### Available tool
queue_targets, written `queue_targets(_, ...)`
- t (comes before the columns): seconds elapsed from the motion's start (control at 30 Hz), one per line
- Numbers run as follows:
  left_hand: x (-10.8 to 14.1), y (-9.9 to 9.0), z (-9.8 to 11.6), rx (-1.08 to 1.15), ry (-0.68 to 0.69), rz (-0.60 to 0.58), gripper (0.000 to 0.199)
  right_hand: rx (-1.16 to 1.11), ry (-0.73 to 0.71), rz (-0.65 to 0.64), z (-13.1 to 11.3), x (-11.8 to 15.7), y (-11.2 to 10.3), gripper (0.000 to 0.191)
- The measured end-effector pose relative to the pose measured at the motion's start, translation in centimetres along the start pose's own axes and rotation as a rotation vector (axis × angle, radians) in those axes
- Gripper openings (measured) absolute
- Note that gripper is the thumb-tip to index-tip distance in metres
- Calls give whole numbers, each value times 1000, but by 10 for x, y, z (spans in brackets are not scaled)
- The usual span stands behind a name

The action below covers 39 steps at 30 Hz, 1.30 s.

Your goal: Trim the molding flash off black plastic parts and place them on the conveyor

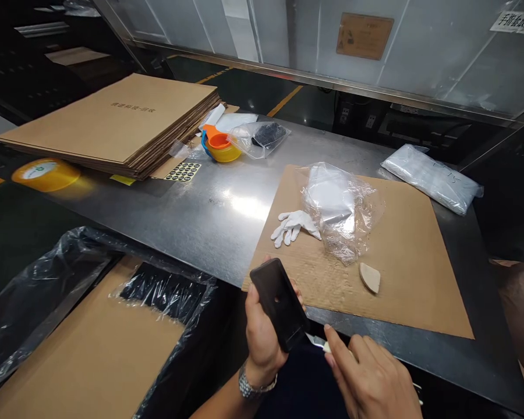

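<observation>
My left hand (262, 331) is wrapped around a black rectangular tray-like part (280, 305), tilted with its recessed face toward me and a small hole in its middle. In my right hand (371, 372) is a craft knife (317, 340) with a pale handle, held in closed fingers. Its blade tip meets the lower right corner of the black part. Beyond my hands, a white glove (294, 226) and a crumpled clear plastic bag (332, 203) lie on a cardboard sheet (410, 244). A beige wedge-shaped piece (370, 277) rests nearer to me on the same sheet.
Stacked flat cardboard (126, 122) occupies the table's left end, beside a yellow tape roll (46, 173). An orange and yellow tape dispenser (222, 145) stands behind. A wrapped plastic bundle (432, 177) lies at right. A black-lined bin (87, 343) with cardboard sits at lower left.
</observation>
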State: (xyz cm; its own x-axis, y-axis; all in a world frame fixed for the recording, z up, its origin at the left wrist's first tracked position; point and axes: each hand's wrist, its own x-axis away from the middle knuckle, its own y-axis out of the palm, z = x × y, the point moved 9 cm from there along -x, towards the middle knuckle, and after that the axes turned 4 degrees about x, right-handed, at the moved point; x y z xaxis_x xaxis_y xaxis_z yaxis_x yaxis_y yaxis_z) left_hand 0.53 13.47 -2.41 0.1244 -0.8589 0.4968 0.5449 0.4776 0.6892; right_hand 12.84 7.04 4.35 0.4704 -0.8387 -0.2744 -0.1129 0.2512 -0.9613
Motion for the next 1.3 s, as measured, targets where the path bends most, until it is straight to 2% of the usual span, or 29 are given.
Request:
queue_targets(0.5,1,-7,-1,-77,38,24,59,49,5,-41,2,2,7,30)
queue_targets(0.7,-3,-7,-9,-139,-92,46,58,-91,7,58,8,-5,-4,33)
queue_targets(0.93,-2,-2,-18,-120,-199,-12,58,-153,56,-31,10,-8,3,39)
queue_targets(1.3,-5,-11,-15,-212,-122,26,60,-53,35,-24,6,-9,5,38)
